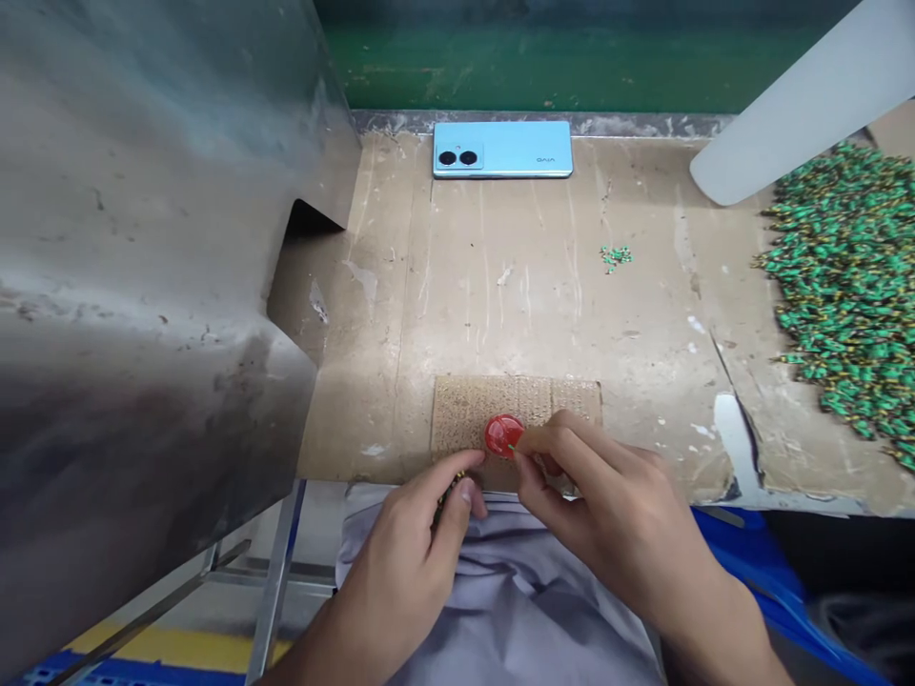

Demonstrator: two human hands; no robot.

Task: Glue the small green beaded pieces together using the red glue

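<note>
My left hand [421,543] is closed around a few small dark parts with yellow and green bits [449,497], partly hidden by its fingers. Thumb and forefinger of my right hand [600,495] are pinched on a tiny green piece [512,448], whose tip shows at the edge of a small round red dish [504,433]. The dish has a glossy surface and rests on a brown cardboard piece [464,405] at the table's front edge. Another bit of red is partly covered by the right fingers.
A light blue phone [507,152] lies at the back of the cardboard-covered table [443,305]. On the right are a large heap of small green-and-yellow parts [850,295] and a whitish tube [807,105]. Tiny green bits [616,257] lie nearer. A metal housing [157,238] stands left.
</note>
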